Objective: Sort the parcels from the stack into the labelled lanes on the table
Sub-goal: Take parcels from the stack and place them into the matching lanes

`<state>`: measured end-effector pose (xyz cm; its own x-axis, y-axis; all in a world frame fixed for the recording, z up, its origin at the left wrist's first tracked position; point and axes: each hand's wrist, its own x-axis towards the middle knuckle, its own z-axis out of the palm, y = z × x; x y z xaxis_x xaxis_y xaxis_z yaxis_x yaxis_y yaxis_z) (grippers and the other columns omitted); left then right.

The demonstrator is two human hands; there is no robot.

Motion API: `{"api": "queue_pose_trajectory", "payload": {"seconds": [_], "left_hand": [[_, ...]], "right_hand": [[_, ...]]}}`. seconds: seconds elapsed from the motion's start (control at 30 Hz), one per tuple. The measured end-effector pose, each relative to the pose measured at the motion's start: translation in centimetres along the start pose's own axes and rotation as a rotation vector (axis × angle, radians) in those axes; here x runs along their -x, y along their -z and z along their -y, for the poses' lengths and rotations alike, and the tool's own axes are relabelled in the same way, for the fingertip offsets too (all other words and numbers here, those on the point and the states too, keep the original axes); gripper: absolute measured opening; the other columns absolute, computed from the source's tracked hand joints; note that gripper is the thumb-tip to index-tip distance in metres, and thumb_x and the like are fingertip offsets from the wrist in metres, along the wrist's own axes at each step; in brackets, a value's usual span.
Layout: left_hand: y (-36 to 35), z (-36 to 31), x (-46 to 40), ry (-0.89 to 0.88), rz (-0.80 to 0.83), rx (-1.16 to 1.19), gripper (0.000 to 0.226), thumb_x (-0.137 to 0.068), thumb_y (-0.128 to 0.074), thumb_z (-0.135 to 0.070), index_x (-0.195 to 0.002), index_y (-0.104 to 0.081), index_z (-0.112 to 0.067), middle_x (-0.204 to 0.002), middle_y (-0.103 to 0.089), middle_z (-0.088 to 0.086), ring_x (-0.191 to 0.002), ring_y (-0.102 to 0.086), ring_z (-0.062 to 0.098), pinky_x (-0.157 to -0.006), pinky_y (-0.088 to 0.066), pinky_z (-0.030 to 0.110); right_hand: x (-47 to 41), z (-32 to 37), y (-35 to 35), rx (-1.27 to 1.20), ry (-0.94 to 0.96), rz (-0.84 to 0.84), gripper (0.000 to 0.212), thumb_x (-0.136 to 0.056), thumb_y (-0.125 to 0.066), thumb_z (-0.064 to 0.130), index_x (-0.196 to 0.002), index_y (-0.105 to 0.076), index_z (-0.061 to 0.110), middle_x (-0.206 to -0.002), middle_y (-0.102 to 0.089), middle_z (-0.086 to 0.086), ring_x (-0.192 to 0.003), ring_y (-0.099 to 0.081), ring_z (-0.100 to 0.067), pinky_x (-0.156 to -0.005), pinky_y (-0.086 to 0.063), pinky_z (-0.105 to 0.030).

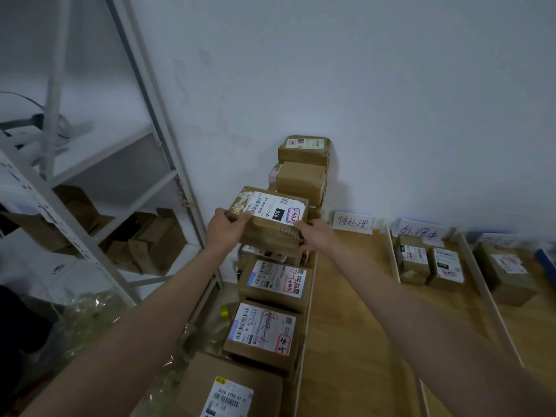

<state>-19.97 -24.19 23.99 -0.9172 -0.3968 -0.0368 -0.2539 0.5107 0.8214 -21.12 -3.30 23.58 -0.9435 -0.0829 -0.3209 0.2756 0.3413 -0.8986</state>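
Both hands are gripping one box [268, 219] by its ends: the left hand [224, 231] is curling round its left edge, the right hand [316, 236] is clasping its near right corner. Held between them, the box is hanging just above a row of parcels [272, 279] running back toward the person, its label with a red-marked sticker facing up. Behind the grip, more boxes are standing stacked [302, 167] against the wall. Right of the grip, the wooden table [346, 296] is showing lanes split by white strips, each headed by a handwritten card [352, 222]; two boxes [428, 264] are sitting in the middle lane. Left of the grip, a metal shelf [99, 182] is holding flattened cartons.

Risk: the sticker's writing is too blurred to read here, so misreading it could be sending the box into the wrong lane. Swinging right, it could also be clipping the nearest card.
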Motion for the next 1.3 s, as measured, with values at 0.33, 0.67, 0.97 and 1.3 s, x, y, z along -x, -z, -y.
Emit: {"api": "queue_pose_trajectory", "payload": {"seconds": [0.33, 0.67, 0.97, 1.3], "left_hand": [[6.1, -2.1, 1.1, -0.156, 0.111, 0.109, 0.068, -0.068, -0.085, -0.051, -0.12, -0.055, -0.02, -0.118, -0.059, 0.0, -0.108, -0.056, 0.02, -0.087, -0.05, 0.035], [7.1, -2.8, 5.0, -0.231, 0.366, 0.077, 0.068, -0.073, -0.084, -0.045, -0.13, -0.056, -0.019, -0.121, -0.059, 0.002, -0.108, -0.059, 0.019, -0.083, -0.055, 0.031], [2.9, -5.8, 11.0, -0.43, 0.374, 0.014, 0.051, -0.093, -0.06, -0.049, -0.135, -0.051, -0.022, -0.121, -0.055, -0.004, -0.11, -0.054, 0.017, -0.097, -0.048, 0.037], [-6.8, -4.7, 17.8, -0.715, 0.482, -0.466, 0.05, -0.102, -0.034, -0.048, -0.122, -0.063, -0.012, -0.125, -0.062, 0.013, -0.109, -0.06, 0.03, -0.092, -0.052, 0.044]], "right_hand": [[7.9, 0.9, 1.3, -0.069, 0.077, 0.098, 0.067, -0.084, -0.072, 0.051, -0.13, -0.051, 0.006, -0.107, -0.07, -0.015, -0.089, -0.074, -0.022, -0.083, -0.061, -0.034], [13.5, 0.4, 0.4, 0.103, -0.025, 0.141, 0.066, -0.091, -0.051, 0.065, -0.135, -0.056, 0.016, -0.128, -0.065, -0.005, -0.113, -0.065, -0.024, -0.088, -0.058, -0.036], [19.7, -1.9, 2.8, -0.028, -0.049, -0.099, 0.045, -0.101, -0.047, 0.047, -0.123, -0.063, 0.011, -0.1, -0.072, 0.0, -0.087, -0.068, -0.013, -0.066, -0.056, -0.026], [27.7, -9.5, 8.8, -0.081, -0.222, -0.424, 0.048, -0.101, -0.047, 0.048, -0.12, -0.06, 0.007, -0.101, -0.07, -0.008, -0.089, -0.069, -0.021, -0.072, -0.059, -0.032]]}}
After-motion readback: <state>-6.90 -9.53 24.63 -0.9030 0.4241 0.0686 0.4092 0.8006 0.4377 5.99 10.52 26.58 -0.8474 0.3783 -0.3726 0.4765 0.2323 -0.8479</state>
